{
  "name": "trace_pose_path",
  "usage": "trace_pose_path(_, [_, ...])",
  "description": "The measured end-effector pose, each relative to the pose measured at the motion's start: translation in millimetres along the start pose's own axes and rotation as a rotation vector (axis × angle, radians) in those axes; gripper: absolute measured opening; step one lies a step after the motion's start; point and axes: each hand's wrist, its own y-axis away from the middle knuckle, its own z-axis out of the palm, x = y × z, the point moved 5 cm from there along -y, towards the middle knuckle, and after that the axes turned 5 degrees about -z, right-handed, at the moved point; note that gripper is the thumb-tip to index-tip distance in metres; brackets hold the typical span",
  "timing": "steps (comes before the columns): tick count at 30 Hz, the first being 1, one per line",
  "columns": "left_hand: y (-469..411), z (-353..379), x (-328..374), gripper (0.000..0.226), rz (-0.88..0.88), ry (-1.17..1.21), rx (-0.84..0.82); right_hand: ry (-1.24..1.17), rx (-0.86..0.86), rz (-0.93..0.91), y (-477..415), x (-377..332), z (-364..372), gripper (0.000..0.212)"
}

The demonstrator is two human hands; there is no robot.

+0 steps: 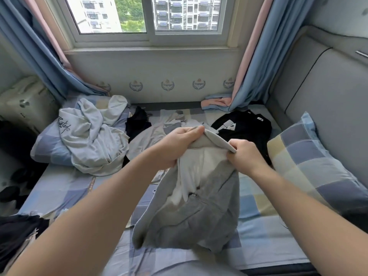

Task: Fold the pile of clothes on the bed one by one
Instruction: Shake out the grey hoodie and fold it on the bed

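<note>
Our two forearms came up from six o'clock, and between them hung the grey garment (pixel 191 220), a soft piece with a white lining showing. It was lifted off the bed (pixel 258 232), its lower end drooping over the checked sheet; whether it touched we could not tell. Our left hand (pixel 177 145) had its fingers curled and its thumb pressed on the bunched top edge. Our right hand (pixel 246 155) pinched the same edge just beside it, fingers folded tight on the cloth.

We judged this to be the start of one item: picked up and being sorted out, not yet laid flat. The next move, we thought, called for finding the shoulders or waistband, shaking the piece open and spreading it on the bare sheet at six o'clock before any crease was made. The limp lining might bunch inside.

Counted: one garment in hand. At eight o'clock one dark heap (pixel 16 234) lay by the bed's edge; how many pieces it held we could not tell. At three o'clock sat one checked pillow (pixel 310 168) and at nine o'clock a second pillow (pixel 46 148), so two. On the second lay one pale crumpled top (pixel 91 140) with script lettering. Beyond our hands at twelve o'clock lay one beige piece (pixel 153 134) spread flat. One dark piece (pixel 137 122) lay beside it at eleven o'clock, and at one o'clock one black top (pixel 245 126) with a white print, seemingly laid out square. Farthest stood one window (pixel 151 16)
</note>
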Motion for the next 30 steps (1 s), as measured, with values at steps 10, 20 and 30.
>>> trace_pose_path(10, [-14, -52, -7, 0.036, 0.029, 0.321, 0.459, -0.04, -0.085, 0.265, 26, 70, 25, 0.022])
trace_pose_path(20, [-12, -14, -32, 0.039, 0.023, -0.449, 0.372, -0.825, -0.163, 0.208, 38, 11, 14, 0.022])
trace_pose_path(30, [-12, 49, -75, 0.011, 0.039, -0.589, 0.196, -1.188, 0.105, 0.282, 19, -3, -8, 0.013])
